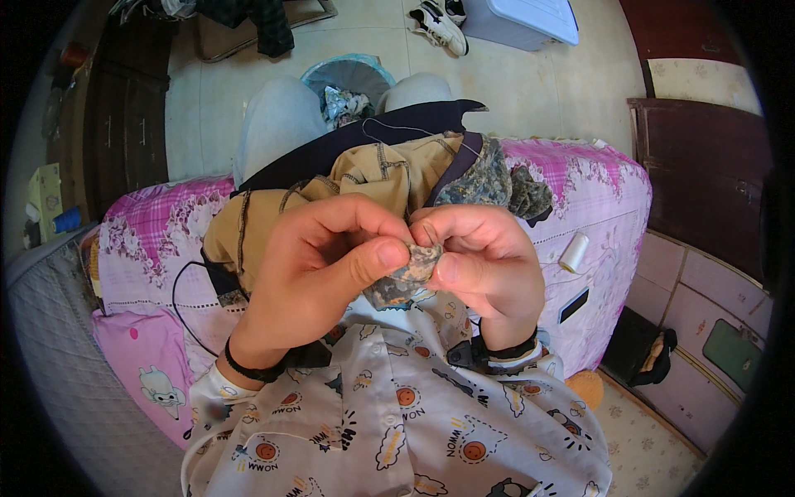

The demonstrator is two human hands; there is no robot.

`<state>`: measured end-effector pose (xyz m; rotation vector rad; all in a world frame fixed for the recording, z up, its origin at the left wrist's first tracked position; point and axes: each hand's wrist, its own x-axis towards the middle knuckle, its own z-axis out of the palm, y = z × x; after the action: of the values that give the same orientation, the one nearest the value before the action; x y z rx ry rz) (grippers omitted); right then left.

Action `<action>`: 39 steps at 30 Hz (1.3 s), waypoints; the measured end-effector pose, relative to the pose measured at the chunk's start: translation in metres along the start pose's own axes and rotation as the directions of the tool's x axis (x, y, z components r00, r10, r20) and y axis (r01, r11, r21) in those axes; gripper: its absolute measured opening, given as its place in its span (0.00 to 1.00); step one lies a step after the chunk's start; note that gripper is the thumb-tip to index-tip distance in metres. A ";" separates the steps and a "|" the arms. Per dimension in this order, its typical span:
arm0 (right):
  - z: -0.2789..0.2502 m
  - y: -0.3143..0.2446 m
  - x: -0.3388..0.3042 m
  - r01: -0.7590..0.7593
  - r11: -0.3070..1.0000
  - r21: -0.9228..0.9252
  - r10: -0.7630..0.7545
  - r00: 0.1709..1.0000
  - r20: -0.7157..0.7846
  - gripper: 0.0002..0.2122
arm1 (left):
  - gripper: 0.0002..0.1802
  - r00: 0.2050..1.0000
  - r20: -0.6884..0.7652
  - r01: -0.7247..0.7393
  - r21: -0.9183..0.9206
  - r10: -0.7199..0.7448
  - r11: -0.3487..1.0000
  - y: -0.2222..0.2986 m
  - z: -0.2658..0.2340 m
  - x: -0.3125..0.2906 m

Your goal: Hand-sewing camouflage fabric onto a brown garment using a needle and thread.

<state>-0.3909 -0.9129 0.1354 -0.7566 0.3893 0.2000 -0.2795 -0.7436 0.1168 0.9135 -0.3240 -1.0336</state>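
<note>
Camouflage fabric [403,282] sits just off the clock's centre, toward 6 o'clock, bunched into a small fold: mottled grey, tan and dark brown, matte, crumpled. Left hand [313,269] comes in from 8 o'clock, thumb and index finger pinched down on the fold, other fingers curled behind. Right hand [494,263] comes in from 4 o'clock, thumb and index fingertip closed on the fold's right edge, other fingers curled; anything finer between those fingertips is too small to make out. Garment [368,170] spreads behind the hands toward 12: tan inside with dark overlocked seams, a dark navy band, more camouflage at 1 o'clock, a thin loose thread [397,126] looping over the band. Possibly one piece with the fold; hands cover any join. Writing: the shirt [364,398] at 6 o'clock carries short black capitals beside orange smiley faces and cloud shapes. White thread spool [574,252] at 3 o'clock, dark phone [573,306] at 4, both on the pink-and-white patterned cover [609,224].
</note>
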 end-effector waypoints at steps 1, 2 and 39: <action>-0.001 0.002 0.001 0.001 1.000 0.001 -0.001 1.000 0.001 0.11 | 0.09 1.000 -0.002 -0.022 0.013 0.022 1.000 0.000 0.000 0.000; -0.003 0.005 0.002 -0.001 0.997 0.082 -0.001 1.000 0.031 0.12 | 0.09 1.000 -0.002 -0.023 0.014 0.023 1.000 0.000 0.001 0.000; 0.003 -0.033 0.002 0.737 0.151 -0.659 -0.587 0.603 0.540 0.09 | 0.11 0.421 0.507 -0.755 0.656 0.752 -0.020 -0.001 0.007 0.004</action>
<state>-0.3782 -0.9342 0.1570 -1.8537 -0.3189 -0.4823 -0.2821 -0.7508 0.1197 1.3258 -1.2892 0.3391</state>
